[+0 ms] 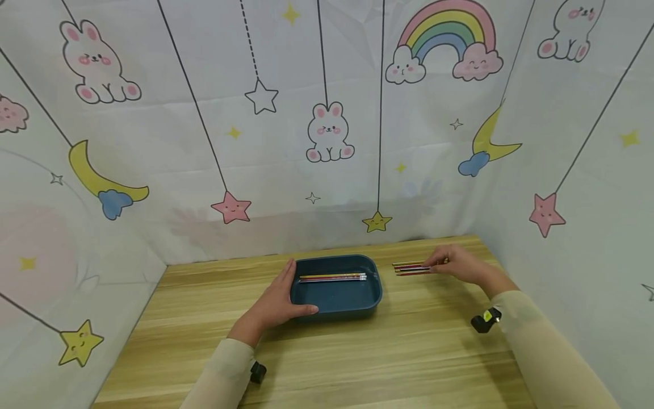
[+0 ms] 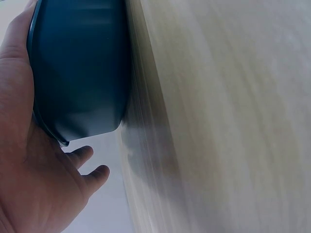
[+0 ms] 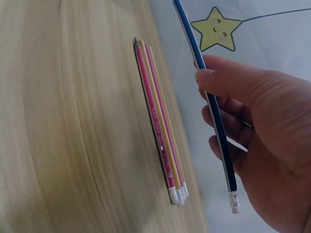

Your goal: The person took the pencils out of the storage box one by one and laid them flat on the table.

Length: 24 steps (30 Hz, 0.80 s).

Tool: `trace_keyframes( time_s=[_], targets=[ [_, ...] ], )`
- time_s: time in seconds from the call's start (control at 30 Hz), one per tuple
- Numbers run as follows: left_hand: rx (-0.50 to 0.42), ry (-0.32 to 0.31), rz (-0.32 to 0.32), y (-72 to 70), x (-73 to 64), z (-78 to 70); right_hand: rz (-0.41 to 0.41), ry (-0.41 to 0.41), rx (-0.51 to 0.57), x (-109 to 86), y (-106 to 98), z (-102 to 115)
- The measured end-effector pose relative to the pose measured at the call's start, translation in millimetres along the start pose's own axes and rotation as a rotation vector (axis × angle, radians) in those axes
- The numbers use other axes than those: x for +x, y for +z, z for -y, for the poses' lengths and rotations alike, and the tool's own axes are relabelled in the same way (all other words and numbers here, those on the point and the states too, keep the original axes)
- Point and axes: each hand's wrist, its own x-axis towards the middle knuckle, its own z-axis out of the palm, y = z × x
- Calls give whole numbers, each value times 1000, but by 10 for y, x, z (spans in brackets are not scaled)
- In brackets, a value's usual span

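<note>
My left hand (image 1: 273, 298) rests against the left end of a dark teal tray (image 1: 337, 309), its thumb on the front rim and its fingers along the side. In the left wrist view, two fingertips reach past the tray corner (image 2: 114, 124). Several pencils (image 1: 332, 278) with silver ends lie side by side inside the tray. To the right of it, my right hand (image 1: 455, 264) pinches a dark blue pencil (image 3: 221, 131) with a white stripe and a white eraser. Below that hand, a small bundle of pink, yellow and dark pencils (image 3: 156, 121) lies on the table.
A wood-grain table (image 1: 327, 363) carries everything. White cloth walls (image 1: 281, 153) printed with rabbits, stars and a rainbow stand behind the table and at both sides. A black wrist camera (image 1: 485, 321) sits at the right sleeve, another (image 1: 258, 372) at the left.
</note>
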Motion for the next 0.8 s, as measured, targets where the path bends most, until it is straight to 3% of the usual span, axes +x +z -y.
trace_keyframes(
  time_s=[0.23, 0.47, 0.8],
  targets=[
    [3, 1, 7, 0, 3, 2, -24, -94, -42, 24, 78, -150],
    [4, -2, 9, 3, 12, 8, -38, -51, -31, 18, 139, -249],
    [15, -10, 12, 1, 8, 5, -87, -102, -77, 48, 223, -351]
  ],
)
